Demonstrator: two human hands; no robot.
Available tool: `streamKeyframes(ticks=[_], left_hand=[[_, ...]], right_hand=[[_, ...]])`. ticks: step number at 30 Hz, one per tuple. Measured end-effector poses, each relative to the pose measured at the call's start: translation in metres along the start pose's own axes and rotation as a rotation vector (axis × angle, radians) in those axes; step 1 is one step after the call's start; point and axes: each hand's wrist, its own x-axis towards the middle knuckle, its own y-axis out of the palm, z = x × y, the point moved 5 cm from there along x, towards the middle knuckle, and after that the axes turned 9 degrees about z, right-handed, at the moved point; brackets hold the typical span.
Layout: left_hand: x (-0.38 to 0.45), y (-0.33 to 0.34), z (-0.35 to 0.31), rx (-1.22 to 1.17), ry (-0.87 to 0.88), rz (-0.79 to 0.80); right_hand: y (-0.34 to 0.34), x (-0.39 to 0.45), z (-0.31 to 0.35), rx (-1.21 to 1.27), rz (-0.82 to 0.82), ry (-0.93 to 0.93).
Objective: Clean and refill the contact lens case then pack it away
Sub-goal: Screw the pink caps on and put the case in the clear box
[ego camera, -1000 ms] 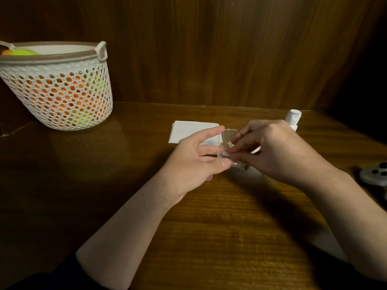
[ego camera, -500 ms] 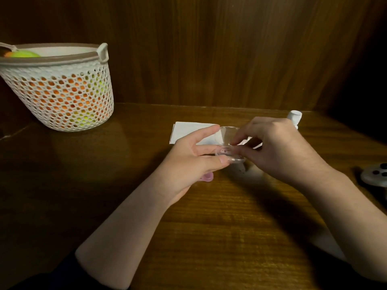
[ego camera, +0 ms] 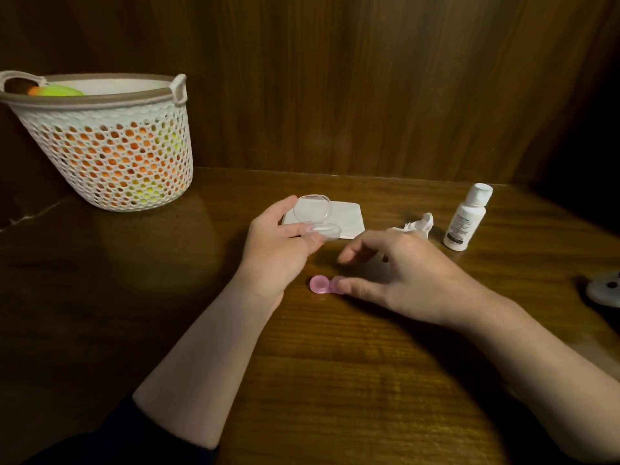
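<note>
Near the table's [ego camera: 335, 397] middle, the left hand [ego camera: 275, 250] pinches an open clear box [ego camera: 313, 219]; the right hand [ego camera: 402, 273], fingers spread, touches the pink lens case [ego camera: 323, 285].

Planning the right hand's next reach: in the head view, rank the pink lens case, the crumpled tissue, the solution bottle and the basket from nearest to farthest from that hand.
From the right hand:
1. Pink lens case, at its fingertips, on the table toward the left hand.
2. Crumpled tissue, just behind the hand.
3. Solution bottle, upright, behind and to the right.
4. Basket, far left corner.
</note>
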Motion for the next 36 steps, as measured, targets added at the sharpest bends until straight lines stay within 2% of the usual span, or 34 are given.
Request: streamKeyframes(ticks=[12,15,19,22,36], left_hand=[[0.001,0.004,0.004,0.082,-0.045,0.019],[0.0,0.005,0.004,0.102,-0.062,0.027],[-0.004,0.011,0.004,0.121,-0.068,0.077],[-0.006,0.018,0.005,0.126,-0.081,0.133],[-0.006,0.026,0.009,0.081,-0.064,0.24]], right_hand=[[0.011,0.009,-0.003,0.031,0.053,-0.047],[-0.006,0.003,-0.012,0.006,-0.029,-0.032],[-0.029,-0.005,-0.02,0.014,-0.263,-0.039],[-0.034,-0.006,-0.023,0.018,-0.349,-0.028],[-0.025,-0.005,-0.022,0.002,-0.27,-0.02]])
